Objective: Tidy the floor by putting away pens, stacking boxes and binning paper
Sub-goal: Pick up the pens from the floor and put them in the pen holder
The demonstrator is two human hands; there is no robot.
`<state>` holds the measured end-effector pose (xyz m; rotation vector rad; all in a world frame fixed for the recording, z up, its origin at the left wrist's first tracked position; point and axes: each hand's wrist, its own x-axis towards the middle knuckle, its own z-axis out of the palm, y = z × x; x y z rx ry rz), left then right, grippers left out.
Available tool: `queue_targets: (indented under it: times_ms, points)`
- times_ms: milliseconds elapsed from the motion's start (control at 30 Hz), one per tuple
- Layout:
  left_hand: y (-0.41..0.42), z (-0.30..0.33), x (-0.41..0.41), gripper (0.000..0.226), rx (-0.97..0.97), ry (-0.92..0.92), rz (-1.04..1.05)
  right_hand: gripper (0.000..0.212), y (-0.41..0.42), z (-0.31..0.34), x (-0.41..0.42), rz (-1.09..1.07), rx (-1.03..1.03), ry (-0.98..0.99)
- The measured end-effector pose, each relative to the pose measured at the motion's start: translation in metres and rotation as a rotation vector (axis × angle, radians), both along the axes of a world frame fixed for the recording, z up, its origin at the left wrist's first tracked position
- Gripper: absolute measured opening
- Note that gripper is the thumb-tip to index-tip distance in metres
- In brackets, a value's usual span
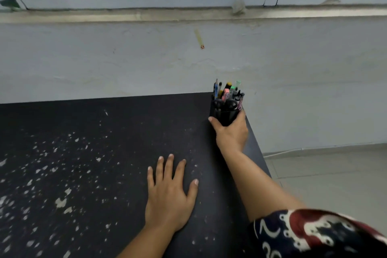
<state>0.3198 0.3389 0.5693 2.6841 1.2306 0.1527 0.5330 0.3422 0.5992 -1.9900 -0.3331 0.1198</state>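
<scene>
A black pen holder (224, 114) full of several coloured pens (228, 92) and scissors stands at the far right corner of a black table (117, 132). My right hand (231, 132) grips the holder from behind, thumb on its left side and fingers round its right. My left hand (169, 192) lies flat on the tabletop with fingers spread, nearer to me and left of the holder.
The tabletop is worn with pale chipped spots on its left part. A white wall (146, 56) and a window sill (188, 14) rise right behind the table. Grey tiled floor (335, 174) lies to the right, past the table's edge.
</scene>
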Motion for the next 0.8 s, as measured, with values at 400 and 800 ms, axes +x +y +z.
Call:
queue_targets:
  times_ms: [400,800]
  points:
    - [0.001,-0.004,0.0,0.069,0.008,0.006,0.002,0.088,0.025,-0.002,0.027,0.043,-0.016,0.086]
    - [0.003,-0.001,-0.001,0.067,-0.004,-0.029,-0.006,0.076,-0.074,-0.022,-0.056,0.267,-0.157,0.0]
